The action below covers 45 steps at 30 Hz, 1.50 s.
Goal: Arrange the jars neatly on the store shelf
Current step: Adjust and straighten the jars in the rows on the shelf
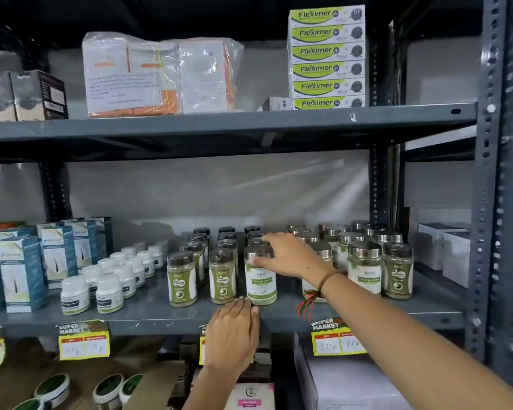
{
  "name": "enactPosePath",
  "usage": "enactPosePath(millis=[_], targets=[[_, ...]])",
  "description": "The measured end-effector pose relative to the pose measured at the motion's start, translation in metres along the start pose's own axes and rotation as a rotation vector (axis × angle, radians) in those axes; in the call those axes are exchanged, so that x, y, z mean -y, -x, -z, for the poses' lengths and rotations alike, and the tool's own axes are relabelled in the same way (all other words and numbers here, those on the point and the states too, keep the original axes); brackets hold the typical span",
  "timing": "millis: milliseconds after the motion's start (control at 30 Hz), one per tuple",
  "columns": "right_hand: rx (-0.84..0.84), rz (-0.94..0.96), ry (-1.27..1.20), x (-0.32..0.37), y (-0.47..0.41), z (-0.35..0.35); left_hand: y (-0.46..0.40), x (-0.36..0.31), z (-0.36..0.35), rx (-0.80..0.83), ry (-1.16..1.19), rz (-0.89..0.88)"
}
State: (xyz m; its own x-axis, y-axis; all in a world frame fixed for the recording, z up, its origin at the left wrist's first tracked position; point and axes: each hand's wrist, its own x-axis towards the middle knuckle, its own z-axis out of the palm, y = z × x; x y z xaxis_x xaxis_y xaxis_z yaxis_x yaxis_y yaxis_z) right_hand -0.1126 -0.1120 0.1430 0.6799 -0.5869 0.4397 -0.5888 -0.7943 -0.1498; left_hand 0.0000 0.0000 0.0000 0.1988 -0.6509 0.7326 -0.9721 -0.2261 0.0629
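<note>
On the grey middle shelf (pixel 172 316) stand rows of green-powder jars with dark lids (pixel 182 279). At the front of the third row stands a silver-lidded jar with a white label (pixel 261 287). My right hand (pixel 285 255) reaches in from the right and grips that jar around its lid. My left hand (pixel 234 329) rests flat on the shelf's front edge just below it, fingers together, holding nothing. More silver-lidded jars (pixel 365 267) are grouped to the right, partly hidden behind my right arm.
Small white bottles (pixel 107 291) and blue-white cartons (pixel 21 270) fill the shelf's left part. White boxes (pixel 444 250) stand at the far right. A metal upright (pixel 489 202) bounds the right side. The upper shelf carries Fleximer boxes (pixel 326 57) and wrapped packs (pixel 160 75).
</note>
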Motion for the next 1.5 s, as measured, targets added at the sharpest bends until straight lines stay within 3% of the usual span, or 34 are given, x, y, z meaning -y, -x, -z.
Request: enactPosePath(millis=[333,733,900,1167,1500], targets=[[0.008,-0.094,-0.018,0.005,-0.022,-0.006,0.000,0.001,-0.008,0.000,0.057,0.019],[-0.194,-0.035,-0.011,0.015,0.021,0.044,0.001,0.000,0.003,0.093,0.070,0.047],[-0.087,-0.072,-0.054,-0.012,0.060,0.100,0.001,-0.002,0.006,0.115,0.107,0.049],[0.130,-0.368,0.024,-0.091,0.107,0.172,0.003,-0.004,0.011,0.129,0.101,0.040],[0.239,-0.639,0.346,-0.161,0.114,0.170,0.005,-0.007,0.010,0.130,0.069,0.057]])
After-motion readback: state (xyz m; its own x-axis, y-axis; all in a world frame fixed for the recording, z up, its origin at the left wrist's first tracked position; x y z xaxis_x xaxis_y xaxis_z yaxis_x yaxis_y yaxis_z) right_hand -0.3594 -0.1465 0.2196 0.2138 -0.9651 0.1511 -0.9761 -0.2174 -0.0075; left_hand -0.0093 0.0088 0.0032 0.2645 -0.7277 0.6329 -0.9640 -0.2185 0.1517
